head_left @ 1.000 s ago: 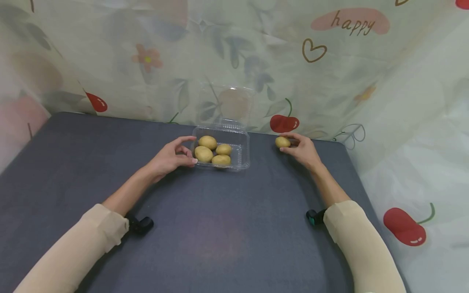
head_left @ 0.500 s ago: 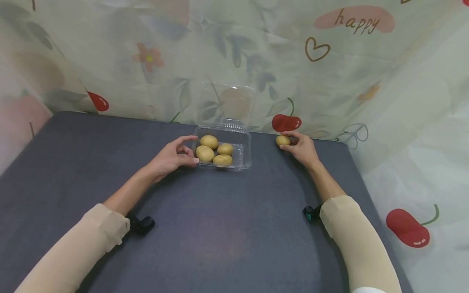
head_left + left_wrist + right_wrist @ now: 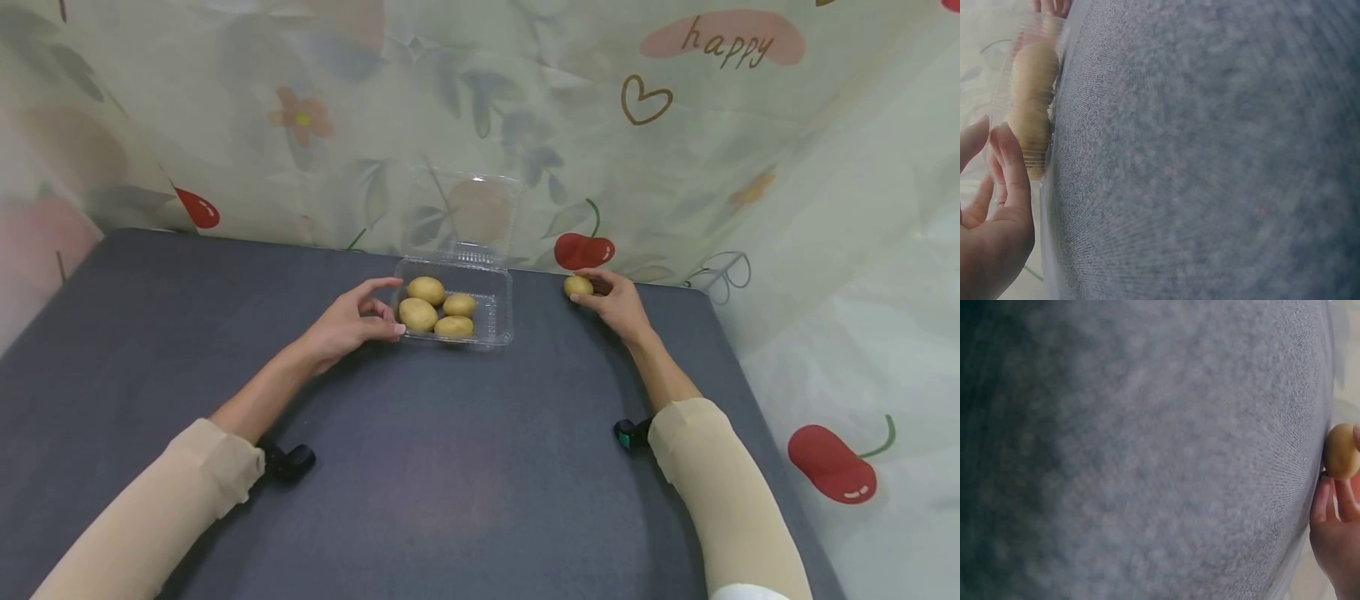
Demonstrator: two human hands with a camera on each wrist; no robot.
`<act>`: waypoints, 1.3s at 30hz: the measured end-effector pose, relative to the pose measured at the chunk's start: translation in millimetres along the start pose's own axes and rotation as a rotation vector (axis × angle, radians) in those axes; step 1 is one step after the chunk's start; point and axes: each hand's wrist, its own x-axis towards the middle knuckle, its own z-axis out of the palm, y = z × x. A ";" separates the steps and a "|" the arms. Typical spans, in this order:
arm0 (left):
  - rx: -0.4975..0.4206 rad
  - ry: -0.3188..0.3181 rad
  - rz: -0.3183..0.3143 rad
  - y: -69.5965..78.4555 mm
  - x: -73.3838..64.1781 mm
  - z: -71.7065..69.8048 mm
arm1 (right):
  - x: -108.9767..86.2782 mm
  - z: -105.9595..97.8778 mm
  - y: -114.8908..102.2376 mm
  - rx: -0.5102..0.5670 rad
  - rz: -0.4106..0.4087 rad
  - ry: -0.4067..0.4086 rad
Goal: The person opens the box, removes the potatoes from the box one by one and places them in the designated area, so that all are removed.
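Observation:
My right hand [image 3: 621, 307] pinches a small yellow potato [image 3: 577, 287] between thumb and fingers near the table's back edge. In the right wrist view that potato [image 3: 1340, 453] sits low, right at the tabletop. To its left stands a clear plastic clamshell box [image 3: 495, 321], its lid [image 3: 465, 208] raised against the backdrop. Several potatoes [image 3: 417, 315] lie in the left and middle of the box. At the box's left side, my left hand [image 3: 345, 327] grips it, index finger at the far corner and thumb at the near one. The left wrist view shows those fingers [image 3: 1015, 169] beside the box wall.
A dark grey cloth covers the table [image 3: 450, 467]. Behind it hangs a pale printed curtain [image 3: 300, 183], close to the back edge, and another stretch of curtain [image 3: 862, 317] runs along the right. A black wrist camera [image 3: 288, 462] sits under the left cuff.
The right forearm and cuff have shifted slightly left and forward, with the potato staying in the fingers at nearly the same place. The left hand and box hold still.

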 end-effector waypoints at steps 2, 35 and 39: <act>-0.003 -0.001 -0.002 0.4 -0.3 0.3 | -0.4 -0.3 -0.6 0.016 0.006 0.002; 0.072 0.021 -0.034 12.6 2.5 3.7 | -20.8 0.2 -71.3 0.184 -0.156 -0.016; 0.082 0.026 -0.030 12.9 4.1 4.7 | -16.3 6.6 -68.1 0.214 -0.157 -0.036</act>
